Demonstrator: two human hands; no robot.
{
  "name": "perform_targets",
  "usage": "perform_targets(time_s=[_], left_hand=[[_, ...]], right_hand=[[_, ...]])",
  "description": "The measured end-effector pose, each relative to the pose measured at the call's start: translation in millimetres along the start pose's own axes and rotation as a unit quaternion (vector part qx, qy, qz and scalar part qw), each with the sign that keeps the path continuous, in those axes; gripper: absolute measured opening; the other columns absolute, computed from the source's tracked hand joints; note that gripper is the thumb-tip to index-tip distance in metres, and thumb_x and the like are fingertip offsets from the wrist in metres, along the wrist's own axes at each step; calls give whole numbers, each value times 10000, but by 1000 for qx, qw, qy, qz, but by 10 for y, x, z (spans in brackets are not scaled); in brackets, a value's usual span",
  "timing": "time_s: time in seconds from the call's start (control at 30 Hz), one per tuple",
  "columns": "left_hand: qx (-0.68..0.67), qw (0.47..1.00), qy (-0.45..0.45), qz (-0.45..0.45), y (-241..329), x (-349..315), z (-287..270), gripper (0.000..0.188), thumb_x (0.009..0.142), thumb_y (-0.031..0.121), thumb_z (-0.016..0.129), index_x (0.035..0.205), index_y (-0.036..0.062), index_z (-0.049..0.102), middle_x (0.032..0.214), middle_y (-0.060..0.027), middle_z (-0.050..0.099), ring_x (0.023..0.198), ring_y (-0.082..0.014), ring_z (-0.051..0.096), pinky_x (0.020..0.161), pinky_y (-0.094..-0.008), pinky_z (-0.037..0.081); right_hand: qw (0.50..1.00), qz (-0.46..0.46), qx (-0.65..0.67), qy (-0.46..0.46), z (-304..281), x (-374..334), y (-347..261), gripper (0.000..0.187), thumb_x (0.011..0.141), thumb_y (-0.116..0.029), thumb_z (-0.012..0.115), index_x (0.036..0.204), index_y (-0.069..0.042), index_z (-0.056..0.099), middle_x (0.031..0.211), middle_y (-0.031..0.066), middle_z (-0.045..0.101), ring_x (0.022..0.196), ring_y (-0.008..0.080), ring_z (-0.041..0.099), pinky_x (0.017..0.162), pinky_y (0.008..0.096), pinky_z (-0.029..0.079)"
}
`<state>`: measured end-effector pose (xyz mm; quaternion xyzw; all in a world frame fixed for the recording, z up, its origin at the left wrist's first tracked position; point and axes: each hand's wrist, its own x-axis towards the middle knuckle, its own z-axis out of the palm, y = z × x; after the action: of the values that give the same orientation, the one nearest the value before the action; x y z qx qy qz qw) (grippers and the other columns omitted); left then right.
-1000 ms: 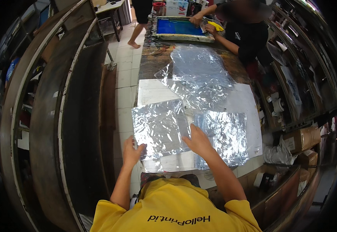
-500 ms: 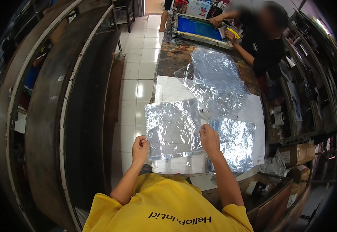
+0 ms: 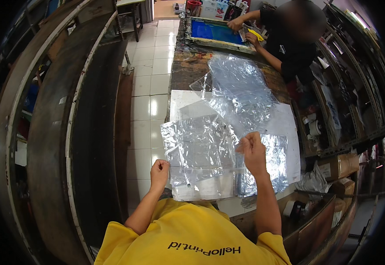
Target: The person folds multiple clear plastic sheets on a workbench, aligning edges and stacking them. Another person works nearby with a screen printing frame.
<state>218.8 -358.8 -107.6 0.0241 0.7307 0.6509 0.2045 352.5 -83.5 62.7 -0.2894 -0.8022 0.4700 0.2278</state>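
A clear plastic bag [image 3: 199, 150], shiny and creased, stretches above the near end of the table between my hands. My left hand [image 3: 159, 173] pinches its left edge with the fingers closed. At its right side my right hand [image 3: 255, 153] is closed too, and clear film shows at the fingertips. Under and beside my right hand lies a neat stack of clear plastic bags [image 3: 267, 170]. Farther up the table is a loose, spread pile of similar clear bags [image 3: 241, 84], its near corner reaching toward the bag I hold.
The worktable [image 3: 188, 66] has white sheets at its near end. At its far end, a person in black works over a blue screen-printing frame [image 3: 217, 32] with a yellow item by one hand. Long dark shelves [image 3: 97, 132] run along the left. Cardboard boxes [image 3: 340, 165] stand at right.
My right hand has moved right and slightly away from me, over the stack. The bag has stretched wider to the right and its lower edge has shifted. My left hand stays nearly in place.
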Motion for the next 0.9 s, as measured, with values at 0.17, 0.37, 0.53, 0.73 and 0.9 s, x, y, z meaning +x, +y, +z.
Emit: perform_targets(time_s=[0.17,0.37,0.53,0.73,0.9], left_hand=[[13,996,-8,91,404,-71,144,370,936,206,635,1245,37,522,1093,-69,552,966,-150,532,831,-297,456],[-404,820,-358,-187,743,-153,689,755,892,465,675,1455,101,326,1497,-178,355,1409,-306,315,1169,-450,270],[-374,793,-419,-235,861,-659,1323,835,837,520,711,1475,145,325,1519,-184,331,1444,-336,258,1201,-493,199],[-462,640,-576,-215,1233,-941,1612,471,931,269,667,1342,112,498,1295,-163,565,1353,-280,411,1161,-442,286],[-499,598,-577,-247,1081,-963,1645,271,975,140,587,1233,67,543,903,-77,649,977,-230,636,1022,-447,453]], right_hand=[[992,-17,127,-23,-314,6,-473,127,1022,-118,487,1079,-7,472,816,97,639,648,157,665,589,269,519],[945,-30,324,36,-579,91,-629,232,1019,-144,501,1205,-4,505,793,59,612,608,97,570,562,243,489],[902,5,419,101,-774,68,-628,212,1019,-147,508,1192,-32,552,892,27,615,718,77,568,630,250,495],[886,-1,441,142,-944,63,-666,223,1019,-156,506,1203,-35,542,966,62,627,770,102,592,675,261,505],[902,0,412,126,-1276,74,-605,234,1016,-187,517,1195,-39,548,955,61,632,773,95,588,685,258,504]])
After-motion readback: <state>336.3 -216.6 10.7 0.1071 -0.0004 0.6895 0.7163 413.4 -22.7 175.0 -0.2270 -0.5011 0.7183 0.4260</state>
